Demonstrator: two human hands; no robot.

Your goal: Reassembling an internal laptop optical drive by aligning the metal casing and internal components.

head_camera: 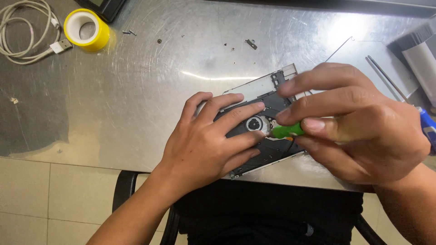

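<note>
A slim optical disc drive (268, 102), opened so that its black inner tray, round silver spindle hub and bare metal frame show, lies flat near the front edge of the scratched steel table (150, 90). The left hand (206, 143) rests spread on the drive's black surface, fingers apart and pressing down, while the right hand (359, 122) is pinched shut on a green-handled screwdriver (287, 131) whose tip sits beside the hub. Farther off lie loose screws (129, 32), a yellow tape roll (86, 28), a white cable (22, 31) and a thin metal cover plate (363, 56).
</note>
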